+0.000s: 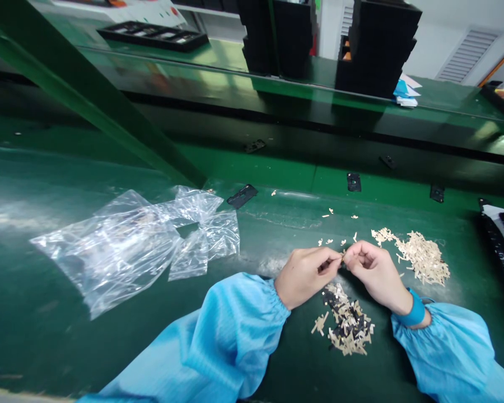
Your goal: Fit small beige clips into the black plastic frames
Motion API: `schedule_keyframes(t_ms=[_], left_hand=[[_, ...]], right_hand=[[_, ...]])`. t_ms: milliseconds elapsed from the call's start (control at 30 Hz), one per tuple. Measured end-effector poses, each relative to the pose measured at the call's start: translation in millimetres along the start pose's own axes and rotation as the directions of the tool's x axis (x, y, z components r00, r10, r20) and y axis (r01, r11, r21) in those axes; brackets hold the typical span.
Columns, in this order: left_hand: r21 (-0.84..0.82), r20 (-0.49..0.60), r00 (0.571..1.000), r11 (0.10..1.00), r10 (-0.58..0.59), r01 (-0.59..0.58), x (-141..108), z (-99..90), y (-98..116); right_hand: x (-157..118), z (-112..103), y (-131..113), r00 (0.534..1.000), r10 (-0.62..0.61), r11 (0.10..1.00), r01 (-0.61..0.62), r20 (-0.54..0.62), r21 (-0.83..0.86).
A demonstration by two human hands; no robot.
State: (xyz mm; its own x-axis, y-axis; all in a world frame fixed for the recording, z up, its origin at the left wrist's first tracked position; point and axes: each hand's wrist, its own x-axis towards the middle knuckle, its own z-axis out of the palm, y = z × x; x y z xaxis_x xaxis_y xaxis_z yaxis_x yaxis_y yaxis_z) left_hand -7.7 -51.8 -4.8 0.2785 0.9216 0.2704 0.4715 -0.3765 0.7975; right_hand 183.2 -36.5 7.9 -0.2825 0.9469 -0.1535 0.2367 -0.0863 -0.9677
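My left hand (309, 274) and my right hand (374, 275) meet at the fingertips over the green work surface (252, 330). Both pinch at one spot, where a tiny tan piece (343, 255) shows between them; its exact kind is too small to make out. Just below my hands lies a mixed pile of small tan, black and shiny pieces (349, 324). To the right of my right hand is a larger pile of small tan pieces (423, 258). Several loose tan bits (330, 242) are scattered beyond my fingertips.
Crumpled clear plastic bags (126, 246) lie at the left. Several flat black plastic parts (242, 196) rest toward the back. A green post (88, 101) slants across the left. Stacked black trays (373, 50) stand on the rear shelf; a black tray (502, 246) sits at the right edge.
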Motion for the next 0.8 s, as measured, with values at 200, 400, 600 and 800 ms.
schedule_keyframes(t_ms=[200, 400, 600, 800], left_hand=[[0.034, -0.061, 0.998, 0.999, -0.033, 0.035, 4.7, -2.6, -2.5], [0.120, -0.045, 0.996, 0.990, -0.072, 0.077, 8.3, -5.7, -3.8], [-0.003, -0.051, 0.998, 0.999, -0.043, 0.043, 8.2, -4.8, -0.3], [-0.031, -0.022, 0.998, 0.997, -0.067, 0.066, 9.9, -6.3, 5.4]], right_hand=[[0.2, -1.0, -1.5, 1.000, 0.000, 1.000, 0.000, 0.003, -0.003], [0.9, -2.0, -0.4, 1.000, 0.002, 1.000, -0.002, -0.015, 0.013], [1.2, -2.6, -1.1, 0.999, -0.020, 1.000, 0.021, -0.027, 0.016], [0.8, -2.5, -0.2, 0.999, -0.019, 0.999, 0.020, -0.026, 0.037]])
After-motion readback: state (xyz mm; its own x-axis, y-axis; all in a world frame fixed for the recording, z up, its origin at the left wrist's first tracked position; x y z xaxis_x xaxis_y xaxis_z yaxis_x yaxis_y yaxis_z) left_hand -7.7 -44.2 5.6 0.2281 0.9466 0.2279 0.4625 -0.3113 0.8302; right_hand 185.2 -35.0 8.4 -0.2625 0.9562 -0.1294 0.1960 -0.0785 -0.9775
